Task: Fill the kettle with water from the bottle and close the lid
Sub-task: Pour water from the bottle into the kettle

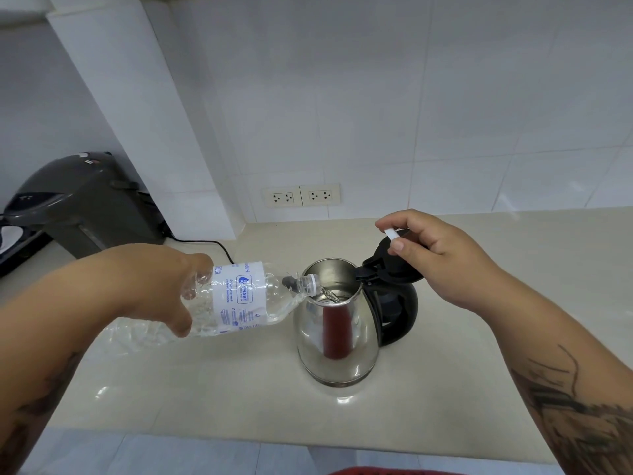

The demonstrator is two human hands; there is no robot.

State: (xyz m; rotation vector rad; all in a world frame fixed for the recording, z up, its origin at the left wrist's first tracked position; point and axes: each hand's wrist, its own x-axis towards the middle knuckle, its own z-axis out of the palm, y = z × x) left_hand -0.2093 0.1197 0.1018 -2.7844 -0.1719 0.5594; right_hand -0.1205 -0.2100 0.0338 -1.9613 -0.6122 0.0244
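Head view: your left hand (pixel 161 286) clamps the thin, crushable bottle (pixel 239 298) mid-body, pouring into the stiff steel kettle (pixel 337 341) on the table (pixel 212 382), while your right hand (pixel 435 255) pinches the cap (pixel 393 233) beside the raised lid (pixel 387 265).

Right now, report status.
Left hand pouring water bottle into steel kettle. Right hand pinching white cap. Lid open. Nothing blocking.
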